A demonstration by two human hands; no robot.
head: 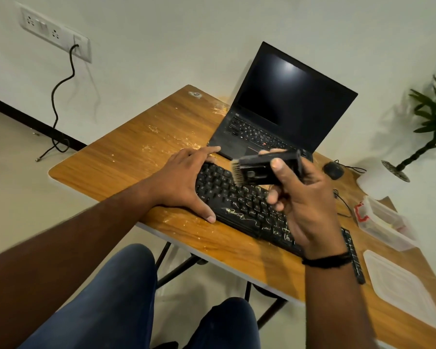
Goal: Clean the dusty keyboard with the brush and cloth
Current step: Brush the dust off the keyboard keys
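Nearest, two knees in dark blue trousers (116, 293) below the table edge. Just beyond, a wooden table (126, 157) with pale dust and crumbs scattered across its top.

On the near part of the table, a black keyboard (239, 205) lying at an angle, streaked with light dust on its front rows. Left hand (184, 182) flat on the keyboard's left end, fingers straight and spread, thumb stretched down along the near edge, index fingertip reaching toward the laptop's corner; nothing gripped. Right hand (302, 197) raised above the keyboard's middle, a dark band at the wrist, thumb and curled fingers clamped round a black brush (264, 170). Brush held level, tan bristles pointing left, hanging over the upper key rows; contact with the keys impossible to tell.

To the right, a clear plastic lid (400, 288) flat on the table, and past it a clear container (385, 222) with a red clip. Farther back, a black mouse (334, 170) with its cable.

Behind the keyboard, an open black laptop (282, 107), screen dark. Farthest off, a wall socket panel (53, 31) with a black cable dangling to the floor, and a green plant (433, 117) at the right. Cloth nowhere identifiable.
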